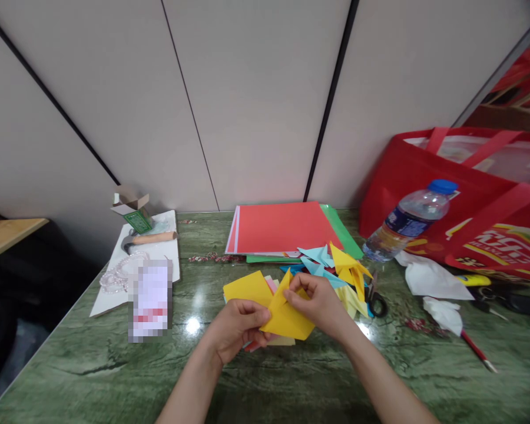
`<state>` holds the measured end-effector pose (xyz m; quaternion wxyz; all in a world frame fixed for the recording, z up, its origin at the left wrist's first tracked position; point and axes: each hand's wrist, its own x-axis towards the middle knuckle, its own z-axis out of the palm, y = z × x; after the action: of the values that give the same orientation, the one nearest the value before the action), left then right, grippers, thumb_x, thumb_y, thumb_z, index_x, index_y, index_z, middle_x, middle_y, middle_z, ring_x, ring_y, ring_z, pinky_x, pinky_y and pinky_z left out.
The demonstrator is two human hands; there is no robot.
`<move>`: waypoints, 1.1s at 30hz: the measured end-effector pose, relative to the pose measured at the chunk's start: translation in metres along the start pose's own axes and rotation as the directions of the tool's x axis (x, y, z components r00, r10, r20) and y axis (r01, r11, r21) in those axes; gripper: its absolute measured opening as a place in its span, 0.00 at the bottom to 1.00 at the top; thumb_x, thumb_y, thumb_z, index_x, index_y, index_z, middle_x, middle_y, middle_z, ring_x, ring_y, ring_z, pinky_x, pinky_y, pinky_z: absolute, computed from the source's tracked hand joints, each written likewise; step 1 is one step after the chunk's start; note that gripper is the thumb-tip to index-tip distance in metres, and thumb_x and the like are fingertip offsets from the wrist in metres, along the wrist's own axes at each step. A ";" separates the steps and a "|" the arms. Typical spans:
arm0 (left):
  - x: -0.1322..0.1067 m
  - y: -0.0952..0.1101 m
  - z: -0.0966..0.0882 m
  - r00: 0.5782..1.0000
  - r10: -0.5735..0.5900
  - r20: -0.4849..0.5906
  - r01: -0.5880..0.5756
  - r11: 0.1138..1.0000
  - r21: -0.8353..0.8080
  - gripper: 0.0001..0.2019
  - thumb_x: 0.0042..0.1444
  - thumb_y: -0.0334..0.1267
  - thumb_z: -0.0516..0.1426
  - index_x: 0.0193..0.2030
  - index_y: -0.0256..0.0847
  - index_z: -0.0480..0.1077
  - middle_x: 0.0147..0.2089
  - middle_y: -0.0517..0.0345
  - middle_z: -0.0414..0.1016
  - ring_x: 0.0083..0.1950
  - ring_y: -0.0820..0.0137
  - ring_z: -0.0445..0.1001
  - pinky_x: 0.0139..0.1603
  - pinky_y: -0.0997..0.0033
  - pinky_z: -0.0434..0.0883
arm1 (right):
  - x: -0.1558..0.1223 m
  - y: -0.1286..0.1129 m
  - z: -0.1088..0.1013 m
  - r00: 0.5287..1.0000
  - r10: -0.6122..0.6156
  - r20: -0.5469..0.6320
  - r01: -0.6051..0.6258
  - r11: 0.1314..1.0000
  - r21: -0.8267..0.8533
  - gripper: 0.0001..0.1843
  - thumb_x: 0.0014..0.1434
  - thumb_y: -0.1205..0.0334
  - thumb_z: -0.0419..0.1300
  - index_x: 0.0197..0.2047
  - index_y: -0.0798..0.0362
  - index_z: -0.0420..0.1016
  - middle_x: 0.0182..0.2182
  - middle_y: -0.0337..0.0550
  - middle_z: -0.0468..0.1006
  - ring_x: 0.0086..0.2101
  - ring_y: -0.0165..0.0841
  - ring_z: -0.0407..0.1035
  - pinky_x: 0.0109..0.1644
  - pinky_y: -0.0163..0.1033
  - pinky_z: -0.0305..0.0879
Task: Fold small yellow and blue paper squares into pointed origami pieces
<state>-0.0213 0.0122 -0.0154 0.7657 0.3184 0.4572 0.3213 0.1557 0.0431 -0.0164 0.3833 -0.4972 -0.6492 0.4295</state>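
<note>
A yellow sheet of origami paper (289, 321), partly folded with a raised flap, is held between both hands over the table. My left hand (238, 327) pinches its left edge between thumb and fingers. My right hand (315, 303) grips the raised flap near the top. Another yellow paper (247, 288) lies just behind my left hand, on a pile of coloured papers partly hidden by the hands. Beyond my right hand lie folded paper pieces: a yellow one (348, 268), light blue ones (320, 268) and a pale yellow one (351, 302).
Behind lies a stack of coloured sheets, red (282, 227) on top. Black scissors (377, 297), a water bottle (406, 221), a red bag (481, 194) and crumpled tissue (444, 315) are at right. A white board (108, 300) at left bears a hammer (152, 238), beads and an open box (136, 218).
</note>
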 end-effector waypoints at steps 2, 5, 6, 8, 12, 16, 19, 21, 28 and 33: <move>0.000 0.000 0.000 1.000 0.004 -0.004 -0.004 1.000 0.001 0.15 0.37 0.42 0.65 0.22 0.30 0.70 0.18 0.52 0.73 0.14 0.76 0.67 0.12 0.80 0.53 | 0.000 -0.001 0.000 1.000 0.002 0.001 -0.002 1.000 0.002 0.08 0.47 0.61 0.55 0.20 0.53 0.62 0.18 0.35 0.66 0.21 0.27 0.58 0.24 0.32 0.53; 0.000 -0.001 0.000 1.000 0.009 -0.005 -0.009 1.000 0.010 0.15 0.37 0.42 0.65 0.21 0.30 0.70 0.18 0.53 0.73 0.14 0.77 0.67 0.12 0.80 0.53 | 0.000 -0.001 0.000 1.000 -0.008 0.000 0.008 1.000 0.003 0.08 0.47 0.62 0.56 0.20 0.53 0.62 0.18 0.35 0.66 0.21 0.27 0.58 0.24 0.32 0.53; 0.000 -0.001 0.000 1.000 0.011 -0.008 -0.011 1.000 0.012 0.15 0.37 0.42 0.65 0.21 0.30 0.70 0.17 0.53 0.73 0.14 0.77 0.67 0.12 0.80 0.53 | 0.000 -0.001 0.000 1.000 -0.009 0.001 0.009 1.000 0.004 0.08 0.47 0.62 0.56 0.20 0.53 0.62 0.18 0.35 0.66 0.21 0.27 0.58 0.24 0.32 0.53; 0.001 -0.001 -0.001 1.000 0.014 -0.011 -0.014 1.000 0.007 0.15 0.37 0.43 0.65 0.21 0.30 0.70 0.17 0.53 0.73 0.14 0.76 0.67 0.12 0.81 0.54 | 0.000 0.000 0.000 1.000 -0.002 0.004 0.002 1.000 0.008 0.08 0.47 0.62 0.56 0.20 0.53 0.63 0.18 0.35 0.66 0.20 0.27 0.58 0.24 0.31 0.53; 0.001 -0.001 -0.001 1.000 0.019 -0.012 -0.019 1.000 0.008 0.15 0.37 0.42 0.65 0.21 0.30 0.71 0.17 0.54 0.72 0.15 0.76 0.67 0.12 0.80 0.55 | 0.000 0.002 0.000 1.000 0.017 -0.008 -0.017 0.999 0.029 0.08 0.46 0.62 0.58 0.20 0.54 0.64 0.18 0.35 0.67 0.20 0.26 0.57 0.22 0.30 0.53; 0.001 -0.001 -0.001 0.999 0.026 -0.028 -0.026 1.000 0.016 0.14 0.37 0.42 0.65 0.21 0.30 0.71 0.17 0.54 0.72 0.14 0.76 0.67 0.12 0.80 0.55 | 0.000 0.003 0.000 1.000 0.015 0.003 -0.015 0.998 0.061 0.08 0.46 0.62 0.58 0.20 0.54 0.64 0.18 0.35 0.67 0.21 0.26 0.58 0.23 0.30 0.54; 0.000 0.000 0.000 0.999 0.028 -0.039 -0.027 0.999 0.017 0.14 0.37 0.41 0.65 0.21 0.30 0.71 0.16 0.54 0.72 0.14 0.76 0.67 0.12 0.81 0.55 | 0.000 0.002 0.000 1.000 0.008 -0.007 -0.007 0.998 0.062 0.08 0.45 0.62 0.58 0.20 0.53 0.62 0.17 0.34 0.66 0.20 0.26 0.57 0.22 0.30 0.53; 0.000 0.000 0.000 0.999 0.025 -0.046 -0.024 1.000 0.013 0.14 0.36 0.41 0.66 0.20 0.30 0.71 0.16 0.54 0.72 0.14 0.77 0.67 0.12 0.81 0.56 | 0.000 0.002 0.000 1.000 0.010 -0.009 -0.009 0.998 0.058 0.08 0.45 0.62 0.58 0.19 0.53 0.62 0.17 0.34 0.65 0.20 0.26 0.57 0.22 0.31 0.53; 0.001 0.000 0.002 0.989 0.063 -0.137 -0.059 0.998 0.035 0.13 0.34 0.40 0.66 0.19 0.30 0.71 0.16 0.55 0.72 0.13 0.78 0.65 0.11 0.81 0.57 | 0.002 0.006 0.001 0.998 0.059 0.013 -0.061 0.988 0.145 0.10 0.44 0.62 0.61 0.25 0.52 0.60 0.18 0.32 0.65 0.20 0.26 0.60 0.22 0.30 0.55; 0.000 0.001 0.003 0.982 0.065 -0.175 -0.046 0.993 0.110 0.11 0.34 0.39 0.65 0.18 0.32 0.71 0.14 0.57 0.71 0.11 0.78 0.64 0.11 0.80 0.56 | -0.001 -0.001 -0.007 0.999 -0.029 0.017 0.024 0.969 0.245 0.15 0.46 0.62 0.62 0.36 0.51 0.61 0.36 0.43 0.73 0.34 0.33 0.70 0.33 0.36 0.68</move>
<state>-0.0185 0.0121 -0.0134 0.6946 0.3410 0.5311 0.3453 0.1625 0.0435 -0.0129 0.4409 -0.4329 -0.6016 0.5062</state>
